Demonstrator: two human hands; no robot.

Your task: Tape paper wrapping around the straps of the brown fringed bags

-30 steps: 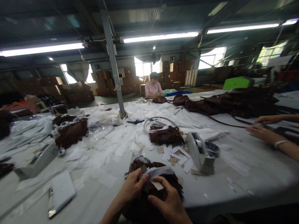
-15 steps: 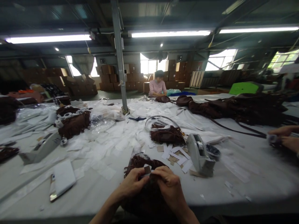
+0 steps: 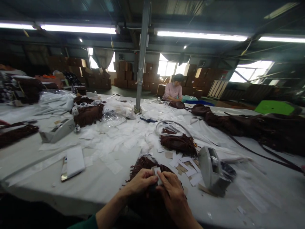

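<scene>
A brown fringed bag (image 3: 145, 163) lies at the near edge of the white table (image 3: 43, 165), right in front of me. My left hand (image 3: 140, 184) and my right hand (image 3: 172, 192) meet on top of it, fingers pinched together on a small white paper piece (image 3: 158, 175). Both hands are closed around that piece and press it against the bag's top. The lower part of the bag is hidden under my hands and forearms.
A grey tape dispenser (image 3: 213, 171) stands just right of my hands, with white and tan paper slips (image 3: 183, 162) beside it. Another fringed bag (image 3: 177, 141) lies beyond. A phone (image 3: 72, 162) lies to the left. A person (image 3: 173, 90) sits at the far side. A steel post (image 3: 142, 57) rises mid-table.
My view has swung to the left. My hands have drawn closer together on the white piece. The other person's hands at the right edge have gone out of view.
</scene>
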